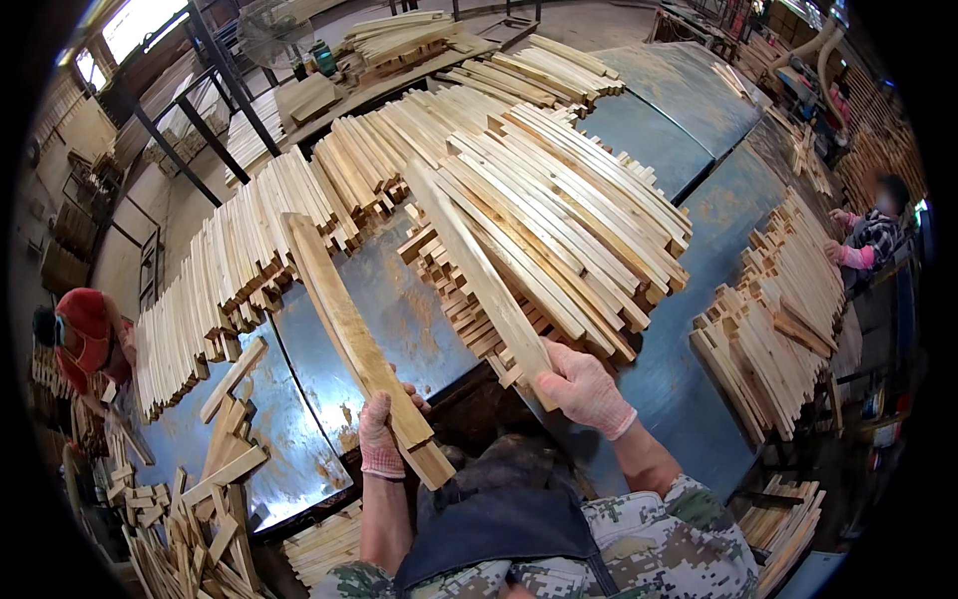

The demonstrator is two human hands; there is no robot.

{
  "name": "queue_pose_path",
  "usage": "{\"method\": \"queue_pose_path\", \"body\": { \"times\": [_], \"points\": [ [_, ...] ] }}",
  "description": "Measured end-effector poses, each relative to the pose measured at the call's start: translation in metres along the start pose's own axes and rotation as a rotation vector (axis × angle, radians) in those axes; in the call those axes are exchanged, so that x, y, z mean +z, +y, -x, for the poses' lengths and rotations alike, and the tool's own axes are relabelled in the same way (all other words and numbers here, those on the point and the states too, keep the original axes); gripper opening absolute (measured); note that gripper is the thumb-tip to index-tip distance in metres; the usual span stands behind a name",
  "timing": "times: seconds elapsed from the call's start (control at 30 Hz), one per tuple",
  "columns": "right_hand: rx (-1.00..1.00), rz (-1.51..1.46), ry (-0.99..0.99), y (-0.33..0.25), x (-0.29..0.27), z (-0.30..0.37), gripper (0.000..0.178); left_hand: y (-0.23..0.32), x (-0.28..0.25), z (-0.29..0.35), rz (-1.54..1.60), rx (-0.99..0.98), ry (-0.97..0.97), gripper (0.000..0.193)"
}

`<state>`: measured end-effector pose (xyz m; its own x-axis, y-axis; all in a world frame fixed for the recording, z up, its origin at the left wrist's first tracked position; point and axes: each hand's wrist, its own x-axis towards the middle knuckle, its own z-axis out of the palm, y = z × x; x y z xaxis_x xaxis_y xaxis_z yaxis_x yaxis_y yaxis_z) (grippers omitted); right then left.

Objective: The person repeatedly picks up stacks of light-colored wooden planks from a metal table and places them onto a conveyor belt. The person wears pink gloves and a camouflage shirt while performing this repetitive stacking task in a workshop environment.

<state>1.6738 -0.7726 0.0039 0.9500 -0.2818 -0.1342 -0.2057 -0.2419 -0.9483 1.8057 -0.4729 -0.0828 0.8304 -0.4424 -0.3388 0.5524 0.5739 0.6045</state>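
Observation:
My left hand (381, 439), in a pinkish knit glove, is closed round the near end of a long wooden strip (349, 329). A second strip's end shows just under it, below my hand. The far end of this wood reaches over the blue metal table (404, 314). Also gloved, my right hand (589, 391) grips the near end of a paler wooden strip (479, 265). That strip slants away along the left side of a large stack of strips (569, 210), its far end lying over the stack's edge.
A long row of strips (230, 250) lines the table's far left. Loose offcuts (215, 519) are heaped at lower left. Another stack (768, 309) lies to the right, beside a person in a checked top (873, 240). A person in red (90, 339) bends at the left.

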Motion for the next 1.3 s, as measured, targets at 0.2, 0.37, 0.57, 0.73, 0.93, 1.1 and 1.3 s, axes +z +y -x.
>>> {"method": "queue_pose_path", "body": {
  "times": [0.2, 0.37, 0.57, 0.73, 0.93, 1.1, 1.3],
  "points": [
    [-0.103, 0.807, 0.261, 0.007, -0.015, -0.002, 0.052, -0.002, -0.016, 0.005, -0.008, 0.028, 0.011, 0.084],
    [-0.137, 0.784, 0.37, 0.016, -0.008, 0.003, 0.053, -0.004, -0.021, 0.015, 0.024, 0.058, 0.061, 0.084],
    [-0.251, 0.86, 0.494, 0.027, -0.014, 0.009, 0.069, -0.008, -0.033, 0.016, -0.006, 0.027, 0.056, 0.083],
    [-0.227, 0.882, 0.513, 0.027, -0.009, 0.007, 0.076, -0.009, -0.057, 0.023, -0.018, 0.045, 0.066, 0.083],
    [-0.506, 0.627, 0.521, 0.009, 0.009, 0.029, 0.066, -0.002, -0.051, 0.062, -0.023, 0.051, 0.319, 0.054],
    [-0.356, 0.161, 0.024, 0.021, 0.098, 0.004, 0.055, -0.002, -0.09, 0.091, -0.148, 0.298, 0.553, 0.063],
    [-0.397, 0.195, -0.704, 0.009, 0.203, -0.013, 0.057, -0.025, -0.141, 0.181, -0.092, 0.584, 0.869, 0.098]
  ]
}}
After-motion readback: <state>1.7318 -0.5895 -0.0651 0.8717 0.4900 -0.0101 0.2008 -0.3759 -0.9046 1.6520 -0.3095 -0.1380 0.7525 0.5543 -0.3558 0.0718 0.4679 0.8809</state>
